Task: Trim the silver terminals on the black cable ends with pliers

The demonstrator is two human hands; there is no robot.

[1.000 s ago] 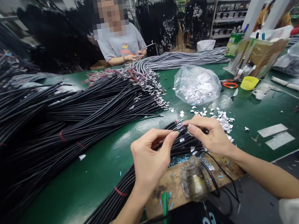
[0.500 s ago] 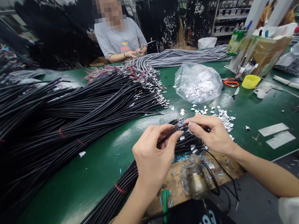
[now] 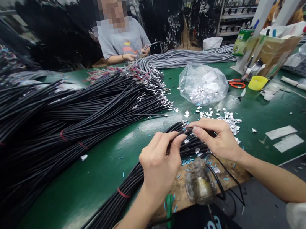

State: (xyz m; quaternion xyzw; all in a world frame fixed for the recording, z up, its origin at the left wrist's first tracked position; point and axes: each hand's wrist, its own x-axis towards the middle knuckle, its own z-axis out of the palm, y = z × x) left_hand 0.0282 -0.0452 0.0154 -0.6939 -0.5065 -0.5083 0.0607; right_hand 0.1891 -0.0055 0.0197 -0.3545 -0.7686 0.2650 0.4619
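Pinching blk cable end btwn thumb + fingers: L hand (image 3: 160, 159); R hand (image 3: 219, 137) pinched at same tip, just beside L; blk cable bundle (image 3: 129, 184) (red tie (image 3: 123, 193) round it) under both, on green table (image 3: 67, 197); foil scraps (image 3: 231, 119) near R.

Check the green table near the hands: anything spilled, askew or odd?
Silver scraps lie loose on the green table, outside the clear bag that holds similar pieces, so they look spilled. Blue bits are strewn on and beside the brown board. No damage stands out.
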